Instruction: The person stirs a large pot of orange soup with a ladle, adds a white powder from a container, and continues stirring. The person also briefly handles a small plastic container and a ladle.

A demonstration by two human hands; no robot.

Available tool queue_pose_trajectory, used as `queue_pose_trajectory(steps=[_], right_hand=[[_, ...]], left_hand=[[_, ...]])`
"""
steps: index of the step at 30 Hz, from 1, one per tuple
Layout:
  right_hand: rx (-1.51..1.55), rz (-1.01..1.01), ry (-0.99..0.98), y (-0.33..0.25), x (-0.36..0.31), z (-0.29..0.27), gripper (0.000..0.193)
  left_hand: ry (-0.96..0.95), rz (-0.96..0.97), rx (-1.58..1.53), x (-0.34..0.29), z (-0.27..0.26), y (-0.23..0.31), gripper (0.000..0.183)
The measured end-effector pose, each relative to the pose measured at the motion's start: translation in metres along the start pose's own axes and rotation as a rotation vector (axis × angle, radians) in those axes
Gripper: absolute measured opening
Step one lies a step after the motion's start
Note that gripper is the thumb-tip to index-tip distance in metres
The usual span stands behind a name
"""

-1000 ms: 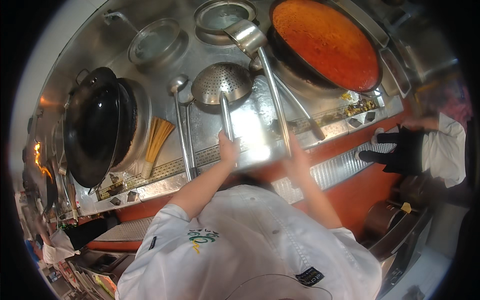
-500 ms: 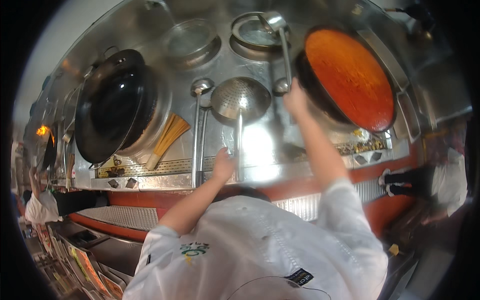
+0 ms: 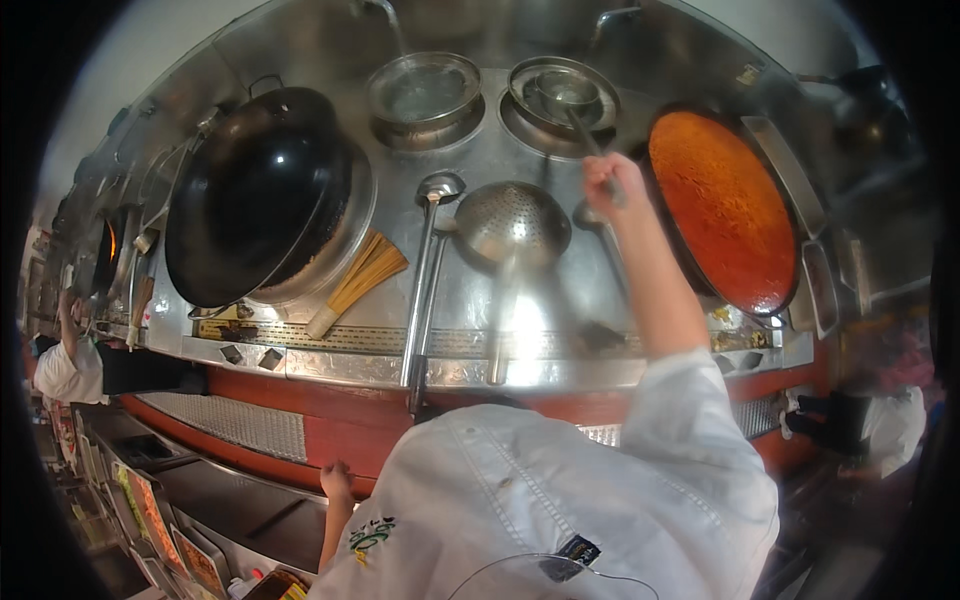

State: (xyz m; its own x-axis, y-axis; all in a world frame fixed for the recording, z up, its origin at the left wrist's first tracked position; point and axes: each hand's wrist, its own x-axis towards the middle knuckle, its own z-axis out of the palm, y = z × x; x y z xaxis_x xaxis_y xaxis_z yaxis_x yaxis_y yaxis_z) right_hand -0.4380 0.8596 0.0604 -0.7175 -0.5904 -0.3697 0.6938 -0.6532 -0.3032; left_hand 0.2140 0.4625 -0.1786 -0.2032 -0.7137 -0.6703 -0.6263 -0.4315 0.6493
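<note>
Steel worktop is spanning the kitchen stn. Far L, a black wok is sitting on its ring. L hand is hanging low, off the worktop; can't tell if it's holding anything. Straw brush is lying nr. two long-handled tools; one end is poking past the front edge, so a snagged sleeve could be dragging it off. Perforated strainer is lying mid-worktop. Behind it, the deep ladle is showing inside the basin rim; R hand is gripping its handle. Off-centre pull could be catching the rim & slopping water. R forearm is passing v. close to the pan of red-orange liquid; elbow swing could be causing a spill, poss. burn (temp unknown).
</note>
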Motion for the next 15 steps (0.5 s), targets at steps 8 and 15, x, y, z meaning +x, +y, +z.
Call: queue_pose_trajectory(steps=[8,15], right_hand=[[0.204,0.041,-0.234,0.071,-0.101,-0.015,0.028],[0.45,-0.046,-0.329,0.168,-0.139,-0.048,0.042]], left_hand=[[-0.077,0.639,0.93,0.117,-0.028,-0.09,0.02],[-0.258,0.439,0.793,0.143,0.004,0.06,0.025]])
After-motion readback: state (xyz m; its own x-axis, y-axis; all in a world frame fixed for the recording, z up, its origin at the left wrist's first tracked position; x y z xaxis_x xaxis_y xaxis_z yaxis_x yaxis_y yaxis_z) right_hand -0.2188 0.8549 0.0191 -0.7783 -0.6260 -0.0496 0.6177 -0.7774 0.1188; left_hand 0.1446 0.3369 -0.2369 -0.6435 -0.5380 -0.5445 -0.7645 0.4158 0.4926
